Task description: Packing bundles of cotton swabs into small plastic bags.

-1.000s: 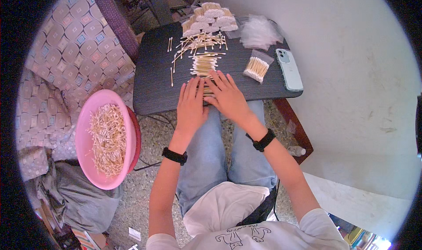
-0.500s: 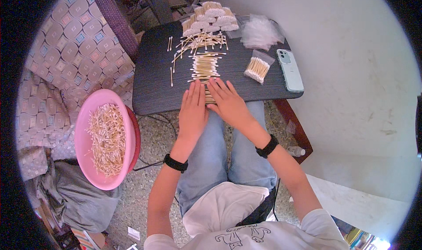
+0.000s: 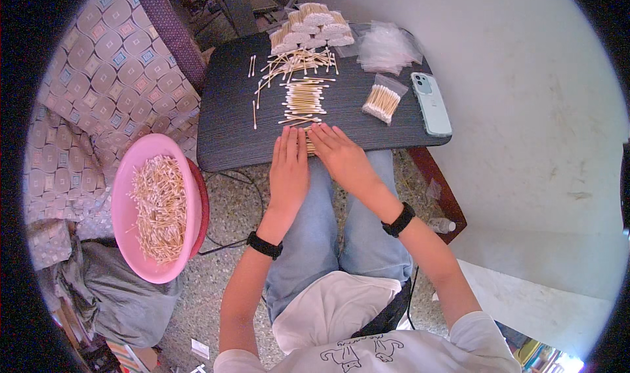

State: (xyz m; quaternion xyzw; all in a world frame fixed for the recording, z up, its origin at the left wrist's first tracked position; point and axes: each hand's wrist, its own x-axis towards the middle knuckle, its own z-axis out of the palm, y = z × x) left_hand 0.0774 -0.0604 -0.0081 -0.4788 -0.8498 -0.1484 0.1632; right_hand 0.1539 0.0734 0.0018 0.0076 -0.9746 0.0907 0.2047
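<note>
My left hand (image 3: 289, 166) and my right hand (image 3: 340, 159) lie at the near edge of the black table with fingers stretched forward. Between them shows a strip of cotton swabs (image 3: 311, 143); my fingers cover its ends, and neither hand is wrapped round it. Just beyond my fingertips, a neat row of cotton swabs (image 3: 304, 97) lies crosswise, with a few crooked ones at its near end. Farther back spreads a loose, jumbled heap of cotton swabs (image 3: 298, 62).
Filled swab packets (image 3: 312, 28) are stacked at the table's (image 3: 226, 137) far side, beside clear empty bags (image 3: 387, 48). One filled packet (image 3: 384, 101) and a pale phone (image 3: 432, 104) lie to the right. A pink basin (image 3: 121, 209) holding many swabs stands at left.
Both hands have drawn slightly back toward the near edge of the table. More of the crooked swabs beyond my fingertips now show.
</note>
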